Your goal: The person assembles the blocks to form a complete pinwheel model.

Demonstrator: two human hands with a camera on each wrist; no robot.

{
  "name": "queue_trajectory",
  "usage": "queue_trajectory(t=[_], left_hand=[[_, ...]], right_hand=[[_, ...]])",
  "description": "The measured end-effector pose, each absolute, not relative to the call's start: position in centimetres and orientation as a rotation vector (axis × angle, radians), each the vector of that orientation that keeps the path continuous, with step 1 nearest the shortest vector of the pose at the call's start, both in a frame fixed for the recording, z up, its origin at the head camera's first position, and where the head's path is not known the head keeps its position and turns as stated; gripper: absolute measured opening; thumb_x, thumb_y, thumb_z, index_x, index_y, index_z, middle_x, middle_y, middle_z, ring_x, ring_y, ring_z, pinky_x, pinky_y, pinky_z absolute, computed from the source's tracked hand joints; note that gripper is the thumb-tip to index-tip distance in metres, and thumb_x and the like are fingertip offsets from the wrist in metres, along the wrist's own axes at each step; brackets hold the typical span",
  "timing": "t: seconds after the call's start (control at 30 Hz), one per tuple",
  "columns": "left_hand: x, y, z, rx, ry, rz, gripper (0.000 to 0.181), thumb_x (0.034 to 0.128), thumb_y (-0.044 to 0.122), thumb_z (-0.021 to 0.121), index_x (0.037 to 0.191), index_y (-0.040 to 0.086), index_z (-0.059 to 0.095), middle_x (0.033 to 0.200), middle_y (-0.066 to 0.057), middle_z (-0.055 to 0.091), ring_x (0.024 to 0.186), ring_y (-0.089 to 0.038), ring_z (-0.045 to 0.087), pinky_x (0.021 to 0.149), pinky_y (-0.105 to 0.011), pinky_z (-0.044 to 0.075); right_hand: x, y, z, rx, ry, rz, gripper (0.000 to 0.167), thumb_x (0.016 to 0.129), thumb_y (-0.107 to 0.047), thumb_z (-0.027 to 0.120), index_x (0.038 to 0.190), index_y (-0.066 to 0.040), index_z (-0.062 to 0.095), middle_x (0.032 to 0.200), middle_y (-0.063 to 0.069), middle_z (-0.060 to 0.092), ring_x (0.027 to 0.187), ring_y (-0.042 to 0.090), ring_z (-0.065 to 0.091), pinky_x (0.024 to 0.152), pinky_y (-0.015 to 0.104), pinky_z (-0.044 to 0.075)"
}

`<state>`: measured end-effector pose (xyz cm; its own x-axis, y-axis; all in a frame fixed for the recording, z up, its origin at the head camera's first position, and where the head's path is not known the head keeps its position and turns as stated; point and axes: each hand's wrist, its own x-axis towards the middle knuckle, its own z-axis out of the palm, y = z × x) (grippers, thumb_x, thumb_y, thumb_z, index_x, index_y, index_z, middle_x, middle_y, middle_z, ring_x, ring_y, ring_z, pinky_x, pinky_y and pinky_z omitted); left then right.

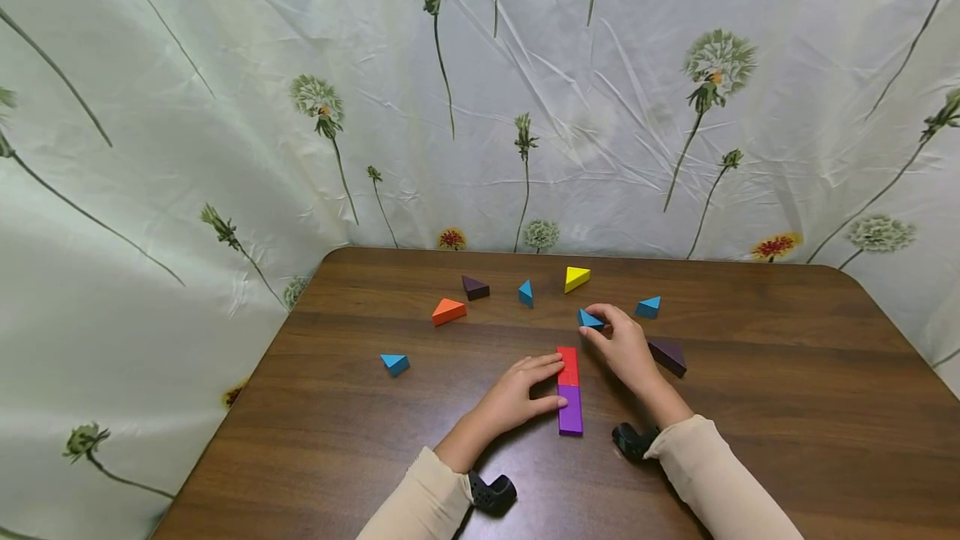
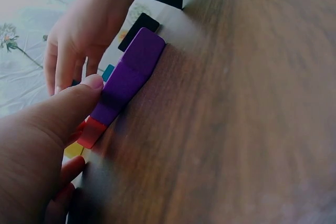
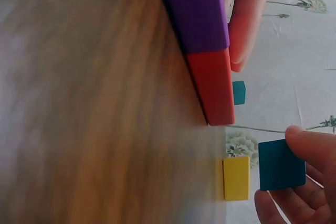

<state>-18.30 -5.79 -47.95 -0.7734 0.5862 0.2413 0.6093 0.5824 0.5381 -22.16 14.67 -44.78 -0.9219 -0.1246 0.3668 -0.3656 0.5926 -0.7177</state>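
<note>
Brown tabletop (image 1: 300, 457); red-purple bar (image 1: 570, 391), long axis front-to-back

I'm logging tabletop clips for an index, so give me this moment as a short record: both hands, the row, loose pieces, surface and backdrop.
left hand: fingertips touch the red section, thumb against the purple block
right hand: pinches a blue wedge, apart from the row
row: red section and purple block end to end, red farther from the person
loose pieces: three other blue wedges, an orange wedge, a yellow wedge, two dark pieces
surface: brown wood-grain table
backdrop: pale cloth printed with dandelions
</note>
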Motion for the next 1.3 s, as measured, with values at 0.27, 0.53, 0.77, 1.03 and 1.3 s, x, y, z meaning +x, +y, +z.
queue_trajectory(t=[0.27,0.53,0.77,1.03,1.3], left_hand=[[-18.3,-5.8,-47.8,-1.059,-2.753,-0.959,0.054,0.0833,0.040,0.061,0.129,0.012,0.052,0.133,0.002,0.045,0.122,-0.017,0.039,0.100,-0.032,0.031],[-18.3,-5.8,-47.8,-1.064,-2.744,-0.963,0.054,0.0833,0.040,0.061,0.128,0.012,0.052,0.133,0.002,0.046,0.121,-0.017,0.040,0.099,-0.031,0.032],[-18.3,-5.8,-47.9,-1.063,-2.742,-0.959,0.054,0.0831,0.040,0.061,0.128,0.012,0.052,0.133,0.002,0.045,0.121,-0.017,0.040,0.099,-0.031,0.032],[-18.3,-5.7,-47.9,-1.054,-2.756,-0.954,0.054,0.0832,0.039,0.062,0.129,0.012,0.052,0.133,0.002,0.045,0.122,-0.018,0.039,0.101,-0.033,0.029],[-18.3,-5.7,-47.9,-1.049,-2.756,-0.959,0.054,0.0831,0.039,0.062,0.128,0.012,0.052,0.133,0.001,0.045,0.122,-0.019,0.039,0.101,-0.033,0.030]], right_hand=[[-22.8,14.0,-45.6,0.386,-2.591,1.271,0.027,0.081,-0.009,0.067,0.104,0.002,0.058,0.101,0.017,0.060,0.092,0.029,0.056,0.077,0.042,0.047],[-23.0,13.7,-46.3,0.359,-2.662,1.278,0.027,0.081,-0.010,0.067,0.105,0.000,0.058,0.100,0.015,0.061,0.091,0.028,0.056,0.077,0.042,0.046],[-23.0,13.8,-46.5,0.358,-2.666,1.303,0.029,0.081,-0.010,0.067,0.106,0.000,0.058,0.101,0.015,0.061,0.092,0.028,0.056,0.077,0.041,0.047],[-22.8,14.5,-46.6,0.372,-2.646,1.335,0.027,0.081,-0.006,0.065,0.106,0.001,0.058,0.098,0.016,0.061,0.088,0.029,0.058,0.076,0.041,0.048],[-22.6,14.5,-46.6,0.411,-2.623,1.337,0.022,0.083,-0.004,0.063,0.104,0.000,0.061,0.094,0.013,0.062,0.083,0.025,0.058,0.074,0.040,0.049]])
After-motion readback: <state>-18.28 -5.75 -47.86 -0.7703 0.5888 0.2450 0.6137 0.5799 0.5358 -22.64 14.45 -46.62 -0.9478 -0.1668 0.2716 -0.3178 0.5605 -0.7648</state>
